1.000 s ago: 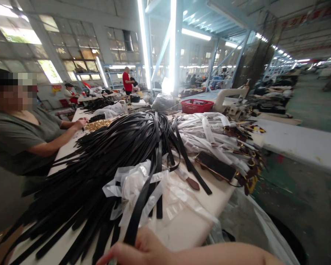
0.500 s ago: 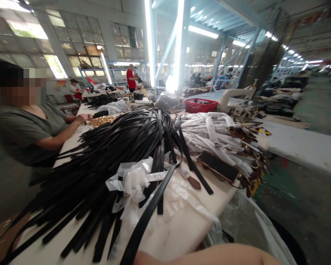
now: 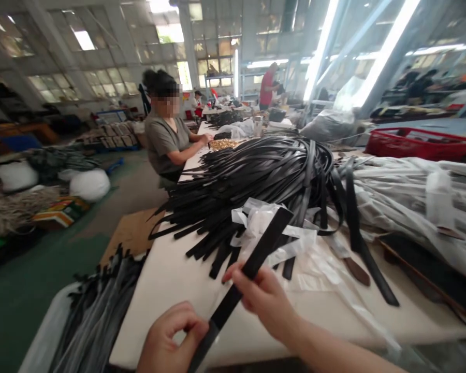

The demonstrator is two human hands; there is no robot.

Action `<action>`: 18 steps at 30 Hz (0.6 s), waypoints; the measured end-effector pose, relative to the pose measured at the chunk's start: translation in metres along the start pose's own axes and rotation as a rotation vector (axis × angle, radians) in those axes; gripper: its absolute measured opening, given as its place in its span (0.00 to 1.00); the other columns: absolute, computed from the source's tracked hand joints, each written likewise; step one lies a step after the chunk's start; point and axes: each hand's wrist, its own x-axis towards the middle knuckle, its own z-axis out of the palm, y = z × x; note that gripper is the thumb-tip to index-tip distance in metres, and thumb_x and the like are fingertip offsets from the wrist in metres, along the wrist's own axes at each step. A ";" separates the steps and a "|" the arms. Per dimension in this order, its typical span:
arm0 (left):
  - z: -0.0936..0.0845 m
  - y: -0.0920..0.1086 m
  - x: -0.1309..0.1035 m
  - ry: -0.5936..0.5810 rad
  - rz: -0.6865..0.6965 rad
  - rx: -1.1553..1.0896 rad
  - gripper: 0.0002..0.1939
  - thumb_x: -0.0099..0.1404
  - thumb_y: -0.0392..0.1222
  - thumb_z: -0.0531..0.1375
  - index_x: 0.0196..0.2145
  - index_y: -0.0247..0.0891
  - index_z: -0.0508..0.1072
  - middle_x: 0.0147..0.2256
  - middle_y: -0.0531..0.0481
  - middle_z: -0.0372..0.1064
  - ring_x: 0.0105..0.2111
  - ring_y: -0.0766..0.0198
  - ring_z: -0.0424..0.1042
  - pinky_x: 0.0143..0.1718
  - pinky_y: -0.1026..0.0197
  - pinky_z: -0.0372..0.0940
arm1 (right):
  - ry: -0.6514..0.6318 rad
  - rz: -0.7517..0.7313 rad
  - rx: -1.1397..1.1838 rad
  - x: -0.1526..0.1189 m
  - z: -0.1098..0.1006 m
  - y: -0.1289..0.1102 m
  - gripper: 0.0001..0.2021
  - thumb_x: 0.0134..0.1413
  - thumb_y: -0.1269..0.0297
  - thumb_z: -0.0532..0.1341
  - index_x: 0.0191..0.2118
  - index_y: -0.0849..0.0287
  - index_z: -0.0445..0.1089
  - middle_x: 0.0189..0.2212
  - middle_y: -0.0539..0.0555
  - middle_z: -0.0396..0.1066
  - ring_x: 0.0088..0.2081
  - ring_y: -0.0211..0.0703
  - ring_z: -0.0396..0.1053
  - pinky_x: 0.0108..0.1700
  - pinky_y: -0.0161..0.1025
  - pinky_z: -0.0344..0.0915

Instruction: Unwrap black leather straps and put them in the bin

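A black strap [image 3: 274, 230] runs diagonally up in front of me, its far end raised over the table. My right hand [image 3: 262, 292] is closed around its middle, thumb on top. Lower down, my left hand [image 3: 174, 336] is closed in a pinch at the strap's near part, which looks greyer and shinier, perhaps from clear film. Beyond my hands lies crumpled clear plastic wrap [image 3: 256, 220]. Behind it, a large heap of black straps [image 3: 252, 171] spreads across the white table [image 3: 166, 311].
Wrapped white straps [image 3: 396, 186], a dark phone-like slab [image 3: 431, 272] and a red basket [image 3: 415, 142] are on the right. Wrapped black straps [image 3: 97, 316] stand below the table's left edge. A co-worker [image 3: 171, 134] sits by small gold-coloured pieces [image 3: 223, 144].
The view has swung left. Both hands have come into view with the strap, whose free end is now raised toward the heap. Earlier only a forearm and part of a hand showed at the bottom.
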 end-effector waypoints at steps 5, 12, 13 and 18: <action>-0.015 -0.010 -0.011 0.015 -0.031 0.020 0.17 0.61 0.47 0.60 0.17 0.39 0.70 0.21 0.55 0.59 0.26 0.64 0.63 0.30 0.65 0.56 | 0.049 -0.071 -0.011 0.012 0.010 0.000 0.21 0.54 0.45 0.64 0.31 0.61 0.67 0.17 0.41 0.54 0.17 0.27 0.50 0.17 0.28 0.43; -0.025 -0.016 -0.012 0.033 -0.044 0.014 0.19 0.62 0.51 0.59 0.18 0.38 0.68 0.22 0.54 0.60 0.26 0.63 0.62 0.30 0.65 0.57 | -0.218 0.073 -0.087 0.000 0.043 0.029 0.22 0.54 0.42 0.60 0.33 0.60 0.63 0.14 0.41 0.57 0.13 0.27 0.52 0.15 0.27 0.48; -0.025 -0.017 -0.013 0.041 -0.043 0.004 0.19 0.62 0.52 0.59 0.19 0.38 0.67 0.22 0.54 0.60 0.26 0.63 0.62 0.30 0.65 0.57 | -0.193 0.060 -0.081 0.000 0.046 0.031 0.22 0.54 0.42 0.60 0.32 0.60 0.62 0.14 0.40 0.56 0.13 0.27 0.51 0.14 0.27 0.47; -0.023 -0.028 -0.026 0.091 -0.195 -0.134 0.24 0.60 0.61 0.58 0.21 0.38 0.68 0.19 0.54 0.64 0.23 0.64 0.63 0.26 0.65 0.57 | -0.253 0.088 -0.084 0.001 0.062 0.038 0.22 0.54 0.41 0.60 0.32 0.59 0.61 0.15 0.40 0.56 0.13 0.27 0.52 0.15 0.27 0.48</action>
